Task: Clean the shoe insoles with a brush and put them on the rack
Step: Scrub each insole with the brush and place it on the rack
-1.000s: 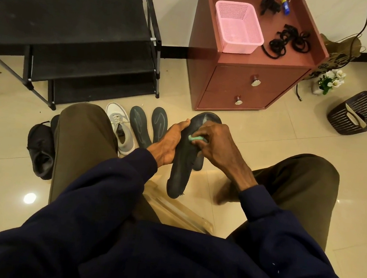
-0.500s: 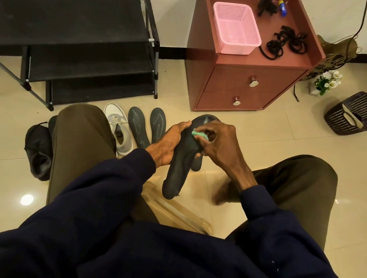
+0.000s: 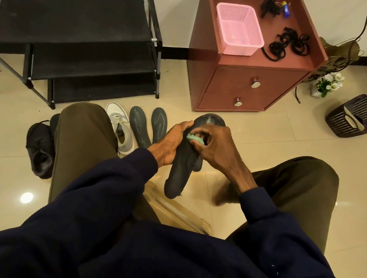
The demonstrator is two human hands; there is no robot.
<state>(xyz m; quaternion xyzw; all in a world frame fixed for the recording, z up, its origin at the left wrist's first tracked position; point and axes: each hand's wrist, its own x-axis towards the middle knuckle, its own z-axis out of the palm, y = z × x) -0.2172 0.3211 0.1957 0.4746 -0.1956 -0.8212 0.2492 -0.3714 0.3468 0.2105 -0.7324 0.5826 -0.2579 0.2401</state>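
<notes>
A: Which step is this?

B: The brushing. The left hand point(image 3: 173, 142) grips a dark insole point(image 3: 179, 175) by its edge at the centre of the frame. It is held above the floor between the knees, with one end pointing down towards the bottom of the frame. The right hand point(image 3: 214, 147) has its fingers curled round a small green brush point(image 3: 195, 138), which is pressed to the insole's upper half.

A: Where are the others?

B: Two more insoles point(image 3: 139, 126) lie side by side on the floor just left of the hands, beside a white shoe point(image 3: 120, 128). A black shoe point(image 3: 39, 146) lies further left. I cannot tell whether those two have been brushed.

A: And the rack?

B: The rack point(image 3: 74, 40) is at upper left, against the wall. No insole is on it yet, so I'd say the task is early to midway.

A: What does the next move call for?

B: Probably strokes down to the lower end, which the brush isn't touching now. The left hand would likely need to shift so the edge under its fingers gets brushed too. Then comes a reach forward and left to lay the insole flat on a shelf, while the right hand holds or sets down the brush.
</notes>
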